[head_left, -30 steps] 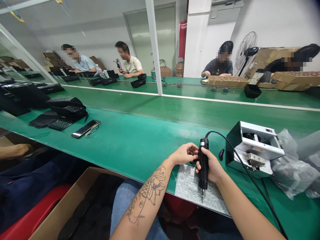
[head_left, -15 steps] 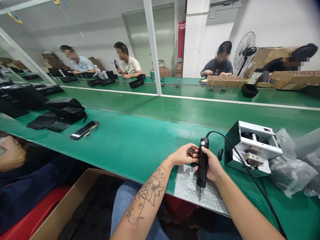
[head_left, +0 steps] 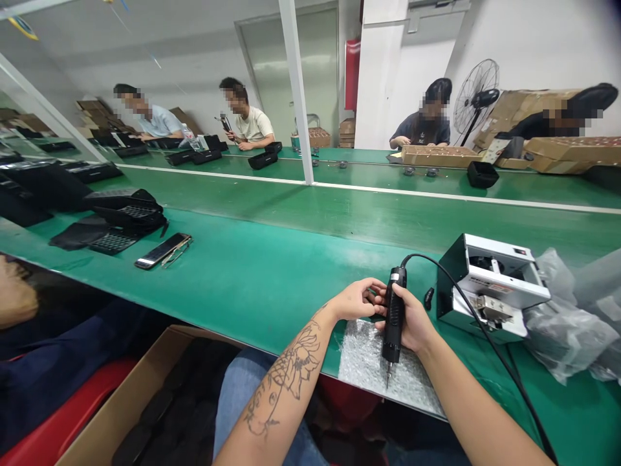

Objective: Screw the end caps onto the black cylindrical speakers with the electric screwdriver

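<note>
A black electric screwdriver (head_left: 394,317) is held in my right hand (head_left: 412,320), its bit pointing down over a sheet of bubble wrap (head_left: 359,356) at the table's front edge. The right fingers wrap round its body, with the thumb along the near side. Close against the tool's left side is my left hand (head_left: 361,299), its fingers curled in toward the thumb. Whatever those fingertips pinch, if anything, is hidden. A black cord (head_left: 466,294) loops from the top of the screwdriver over to the right.
Right of my hands stands a white and black screw feeder machine (head_left: 495,285), beside clear plastic bags (head_left: 565,330). A small black part (head_left: 429,298) lies near it. A phone (head_left: 162,251) and glasses (head_left: 177,251) are leftward. Below, a cardboard box (head_left: 114,395) sits by my leg. Several people work across the green table.
Both hands and the screwdriver hold nearly the same place. At the left edge, a neighbouring person's hand has shifted slightly left.
</note>
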Motion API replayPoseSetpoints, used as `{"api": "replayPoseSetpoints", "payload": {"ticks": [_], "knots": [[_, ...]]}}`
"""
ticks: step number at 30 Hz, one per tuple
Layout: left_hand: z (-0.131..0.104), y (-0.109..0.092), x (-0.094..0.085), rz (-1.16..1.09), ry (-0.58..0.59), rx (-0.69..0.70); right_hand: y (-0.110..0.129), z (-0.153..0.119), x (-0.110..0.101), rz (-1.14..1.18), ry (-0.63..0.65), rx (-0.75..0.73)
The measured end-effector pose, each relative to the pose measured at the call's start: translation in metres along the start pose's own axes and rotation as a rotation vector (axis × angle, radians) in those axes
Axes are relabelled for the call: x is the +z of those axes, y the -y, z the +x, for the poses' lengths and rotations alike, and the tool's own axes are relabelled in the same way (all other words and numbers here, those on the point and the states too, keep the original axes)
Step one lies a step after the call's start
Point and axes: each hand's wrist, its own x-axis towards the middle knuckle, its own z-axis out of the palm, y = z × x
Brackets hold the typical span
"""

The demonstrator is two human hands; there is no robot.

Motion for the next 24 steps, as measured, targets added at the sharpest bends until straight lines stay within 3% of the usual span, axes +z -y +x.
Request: {"api": "replayPoseSetpoints", "payload": {"ticks": [14, 24], "knots": [[0.0017, 0.0054, -0.0001, -0.014, -0.062, 0.017, 0.0068, 0.0013, -0.0015, 0.050, 0.007, 0.057], [0.0029, 0.0069, -0.0007, -0.060, -0.046, 0.017, 0.0034, 0.0006, 0.0006, 0.035, -0.004, 0.031]]}}
